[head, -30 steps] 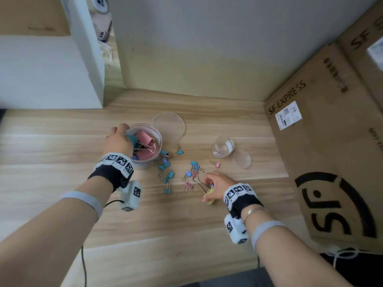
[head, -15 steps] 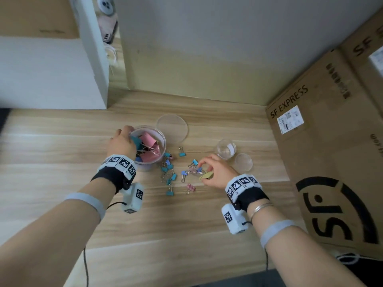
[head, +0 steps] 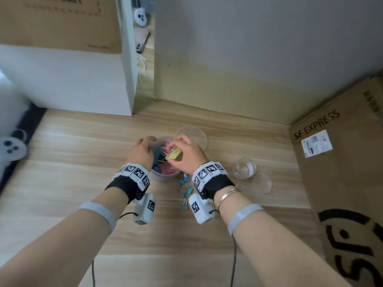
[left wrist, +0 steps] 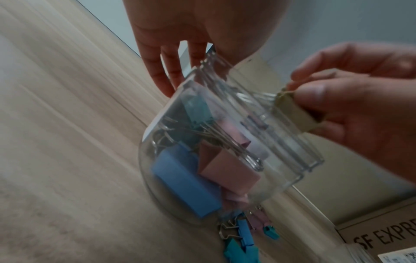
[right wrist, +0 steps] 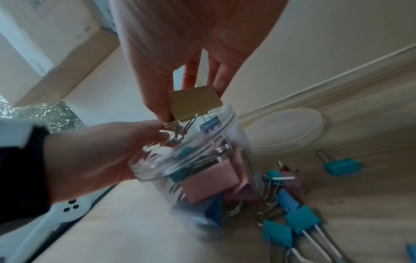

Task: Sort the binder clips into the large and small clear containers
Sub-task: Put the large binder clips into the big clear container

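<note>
Right hand: pinches yellow binder clip by its stiff, light body over large container. Left hand: grips container's slick wall at 9 o'clock. Wire handles likely snag; release from body.

Your right hand holds a mustard yellow binder clip with silver wire handles. In the large clear container you see one blue clip, pink clips and a teal clip. On the light wood table lie small clips in teal, blue and dull pink. Your wrist bands are black, with white tags in black square pattern. The cardboard box is brown with black letters.
</note>
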